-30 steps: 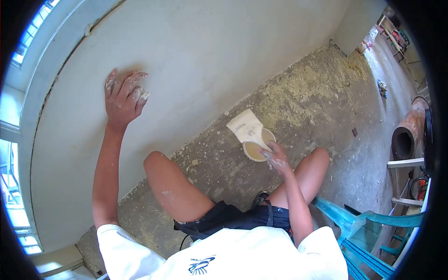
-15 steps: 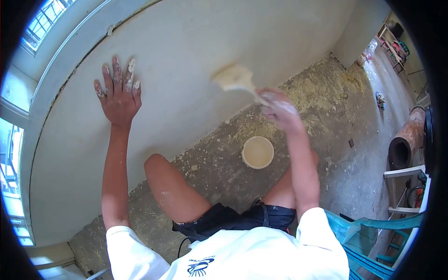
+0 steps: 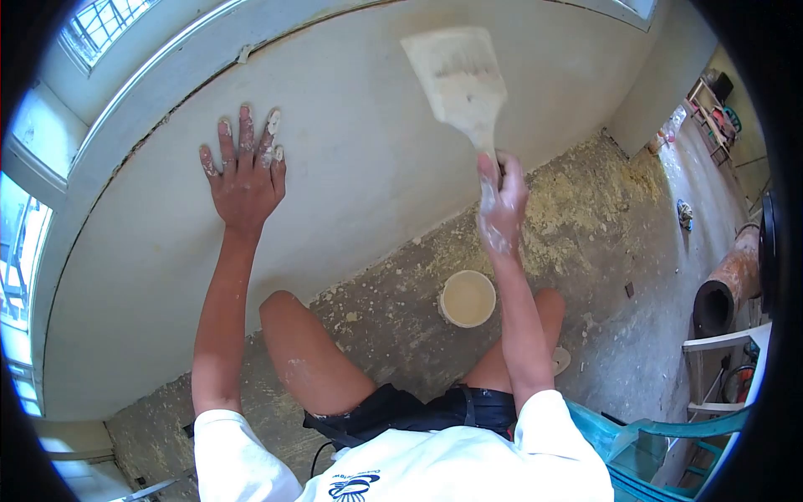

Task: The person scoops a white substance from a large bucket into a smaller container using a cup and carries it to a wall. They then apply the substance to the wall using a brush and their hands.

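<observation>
My left hand [image 3: 245, 191] lies flat with spread fingers on the pale wall [image 3: 351, 151]; its fingertips are smeared with whitish paint. In my right hand [image 3: 503, 209] is the handle of a wide paintbrush [image 3: 465, 92], its cream-coated head pointing up and overlapping the upper wall in this view. Pale smears also mark that hand's thumb and wrist. Below, between my knees and the wall, a white bucket [image 3: 457, 322] of cream-coloured liquid stands on the floor.
The concrete floor [image 3: 393, 309] is spattered with dried flakes. To the right are a rusty pipe [image 3: 738, 266], a white ladder-like frame [image 3: 723, 341] and a teal plastic chair [image 3: 619, 448]. Barred windows [image 3: 96, 33] line the left side.
The paintbrush has swung upward in my right hand, from sideways over the lower wall to upright and higher. My left hand stays flat on the wall while the view has shifted slightly.
</observation>
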Available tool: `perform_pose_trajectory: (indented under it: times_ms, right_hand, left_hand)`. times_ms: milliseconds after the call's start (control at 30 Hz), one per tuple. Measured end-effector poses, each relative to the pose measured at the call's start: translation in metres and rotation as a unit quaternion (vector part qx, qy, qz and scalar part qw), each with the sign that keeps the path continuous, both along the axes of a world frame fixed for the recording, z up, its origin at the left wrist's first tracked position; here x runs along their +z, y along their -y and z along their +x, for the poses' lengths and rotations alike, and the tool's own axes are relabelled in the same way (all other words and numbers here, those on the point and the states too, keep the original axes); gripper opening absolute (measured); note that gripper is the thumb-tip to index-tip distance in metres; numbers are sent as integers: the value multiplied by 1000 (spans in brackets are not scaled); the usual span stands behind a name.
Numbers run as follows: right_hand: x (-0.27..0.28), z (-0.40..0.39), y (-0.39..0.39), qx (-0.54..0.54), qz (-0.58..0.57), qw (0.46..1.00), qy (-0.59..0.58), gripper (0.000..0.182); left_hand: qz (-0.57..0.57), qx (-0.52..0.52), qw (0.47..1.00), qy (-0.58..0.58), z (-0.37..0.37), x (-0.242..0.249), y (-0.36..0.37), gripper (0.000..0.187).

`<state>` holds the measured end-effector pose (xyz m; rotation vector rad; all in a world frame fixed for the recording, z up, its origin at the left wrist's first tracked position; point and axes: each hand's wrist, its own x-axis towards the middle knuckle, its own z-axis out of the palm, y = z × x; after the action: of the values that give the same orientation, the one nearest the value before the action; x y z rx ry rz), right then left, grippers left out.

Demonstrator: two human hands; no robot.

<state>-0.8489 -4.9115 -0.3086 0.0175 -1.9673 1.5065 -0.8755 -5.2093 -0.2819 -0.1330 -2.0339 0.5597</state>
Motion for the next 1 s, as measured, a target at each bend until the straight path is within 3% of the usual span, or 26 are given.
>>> perform_pose_trajectory:
  times_ms: [167, 267, 400, 500, 633, 767, 900, 1000]
  right_hand:
    - [-4, -44, 27, 25, 2, 999, -45, 31]
    - [-51, -40, 31, 16, 36, 999, -8, 25]
    - [-124, -4, 20, 5, -9, 1000, 8, 24]
    - [-90, -6, 9, -23, -17, 1000, 4, 29]
    - [5, -26, 6, -14, -15, 1000, -15, 33]
    - [-19, -44, 21, 50, -39, 998, -22, 31]
    - [-120, -12, 24, -8, 59, 998, 8, 28]
    - [-105, 4, 23, 11, -18, 1000, 21, 28]
  left_hand:
    - [3, 7, 1000, 3, 0, -1, -1, 41]
    - [0, 4, 1000, -6, -2, -3, 0, 42]
    - [9, -11, 1000, 4, -3, -5, 3, 41]
    - [-4, -6, 1000, -9, -2, -4, 1, 41]
    - [-4, 4, 1000, 1, -3, -4, 2, 41]
    - [-5, 15, 1000, 7, -1, -7, 3, 41]
    - [5, 3, 1000, 12, -2, -5, 3, 42]
    - [-3, -2, 1000, 1, -3, -6, 4, 42]
